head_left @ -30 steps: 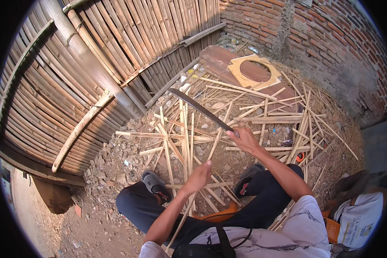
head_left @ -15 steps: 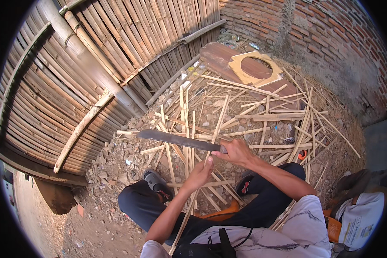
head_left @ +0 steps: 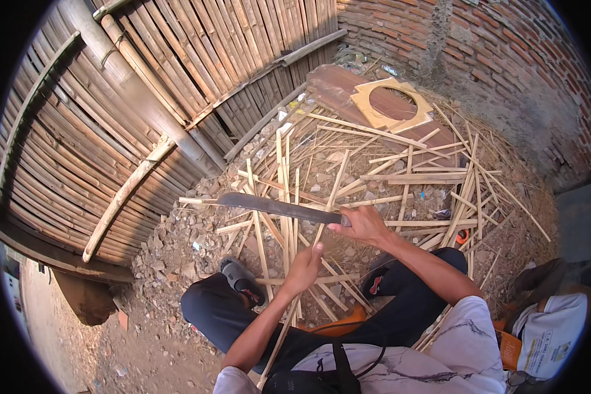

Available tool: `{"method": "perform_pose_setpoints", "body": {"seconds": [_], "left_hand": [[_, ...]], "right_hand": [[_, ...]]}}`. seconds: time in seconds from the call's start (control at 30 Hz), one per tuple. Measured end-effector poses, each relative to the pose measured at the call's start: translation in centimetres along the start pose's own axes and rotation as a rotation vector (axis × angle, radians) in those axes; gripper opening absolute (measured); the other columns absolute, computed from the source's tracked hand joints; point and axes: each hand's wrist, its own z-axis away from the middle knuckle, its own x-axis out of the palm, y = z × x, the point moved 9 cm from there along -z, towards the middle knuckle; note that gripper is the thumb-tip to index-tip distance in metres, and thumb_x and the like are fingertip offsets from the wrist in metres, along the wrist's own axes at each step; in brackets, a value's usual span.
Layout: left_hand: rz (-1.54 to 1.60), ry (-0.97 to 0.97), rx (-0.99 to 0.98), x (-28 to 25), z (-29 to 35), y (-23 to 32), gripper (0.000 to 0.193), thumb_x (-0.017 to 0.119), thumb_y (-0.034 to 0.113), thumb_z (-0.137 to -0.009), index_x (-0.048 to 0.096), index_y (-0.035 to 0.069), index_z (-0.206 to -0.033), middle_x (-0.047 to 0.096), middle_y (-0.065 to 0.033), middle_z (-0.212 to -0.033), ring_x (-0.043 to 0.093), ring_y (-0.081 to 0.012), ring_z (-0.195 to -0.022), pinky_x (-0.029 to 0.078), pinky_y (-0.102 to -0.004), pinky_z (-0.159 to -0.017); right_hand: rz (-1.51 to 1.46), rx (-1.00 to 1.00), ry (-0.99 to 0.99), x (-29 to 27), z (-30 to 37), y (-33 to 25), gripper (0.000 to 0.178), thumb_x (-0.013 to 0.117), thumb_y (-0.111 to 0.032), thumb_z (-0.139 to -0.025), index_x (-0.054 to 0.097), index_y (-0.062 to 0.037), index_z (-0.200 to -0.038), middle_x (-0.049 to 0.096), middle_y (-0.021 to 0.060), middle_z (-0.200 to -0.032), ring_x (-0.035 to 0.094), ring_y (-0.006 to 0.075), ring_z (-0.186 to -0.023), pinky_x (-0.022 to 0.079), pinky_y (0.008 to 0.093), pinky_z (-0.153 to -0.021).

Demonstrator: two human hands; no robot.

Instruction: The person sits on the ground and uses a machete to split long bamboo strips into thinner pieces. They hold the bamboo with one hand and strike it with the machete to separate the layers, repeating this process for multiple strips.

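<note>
My right hand (head_left: 364, 225) is closed around the handle of a machete (head_left: 272, 207), whose long dark blade points left, roughly level across the view. Nearer to me, my left hand (head_left: 302, 269) is closed on a thin bamboo strip (head_left: 337, 178). This strip slants from my lap up through the fist and passes by the blade close to the handle. Whether the edge touches the strip, I cannot tell. More pale bamboo strips (head_left: 284, 171) lie crossed on the ground beyond and below my hands.
A bamboo-slat wall (head_left: 92, 131) rises at the left, a brick wall (head_left: 505, 72) at the far right. A brown board (head_left: 328, 85) and a tan panel with a round hole (head_left: 368, 102) lie at the back. Rubble covers the ground. A white sack (head_left: 555, 335) stands at right.
The machete has shifted slightly away from me and to the right, along with my right hand. My left hand has dropped a little toward me, still gripping the strip.
</note>
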Motion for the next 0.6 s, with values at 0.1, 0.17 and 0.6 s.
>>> {"method": "perform_pose_setpoints", "body": {"seconds": [0.1, 0.17, 0.6], "left_hand": [[-0.020, -0.028, -0.047, 0.0, 0.5, -0.3, 0.063, 0.032, 0.050, -0.110, 0.052, -0.004, -0.084, 0.045, -0.0109, -0.064, 0.043, -0.0226, -0.062, 0.041, -0.0416, -0.062], [-0.030, -0.038, -0.050, 0.3, 0.6, -0.6, 0.064, 0.031, 0.051, -0.110, 0.051, -0.003, -0.082, 0.045, -0.0101, -0.064, 0.042, -0.0223, -0.062, 0.041, -0.0410, -0.062], [0.605, -0.358, -0.379, 2.4, 1.8, 0.1, 0.054, 0.029, 0.062, -0.106, 0.040, 0.014, -0.083, 0.031, 0.0049, -0.061, 0.023, -0.0062, -0.041, 0.020, -0.0251, -0.037]], "right_hand": [[-0.082, 0.174, 0.020, -1.0, -1.3, 4.0, 0.073, 0.052, -0.068, -0.094, 0.072, 0.0021, -0.092, 0.060, 0.0240, -0.060, 0.065, 0.0428, -0.063, 0.051, 0.0504, -0.061], [-0.164, 0.240, 0.092, -2.0, -2.0, 7.1, 0.071, 0.054, -0.065, -0.094, 0.072, 0.0037, -0.090, 0.060, 0.0251, -0.060, 0.065, 0.0433, -0.063, 0.050, 0.0506, -0.062], [0.054, -0.046, -0.056, 1.5, 0.6, 0.6, 0.077, 0.050, -0.077, -0.089, 0.071, -0.0034, -0.086, 0.059, 0.0184, -0.055, 0.065, 0.0389, -0.054, 0.052, 0.0496, -0.053]]}}
